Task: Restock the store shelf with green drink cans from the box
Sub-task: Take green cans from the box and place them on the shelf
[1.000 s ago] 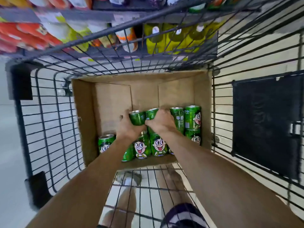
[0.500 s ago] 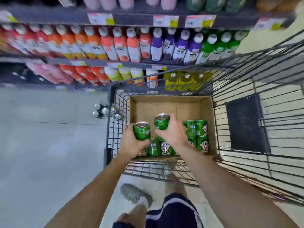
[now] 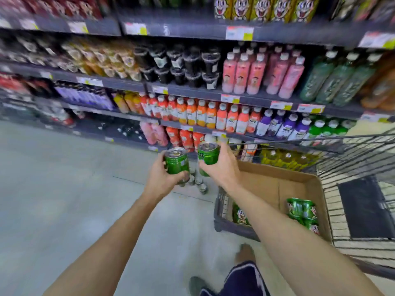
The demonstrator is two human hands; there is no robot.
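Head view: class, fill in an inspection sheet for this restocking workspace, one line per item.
Surface: grey floor, partly blurred.
Job's things: cardboard box in wire cart, green cans left inside; one can per hand.
Clutter: small cans on floor by the shelf base.
Grippers: left hand grips left can; right hand grips right can.
Cables: nothing seen.
Surroundings: shelves of bottled drinks.
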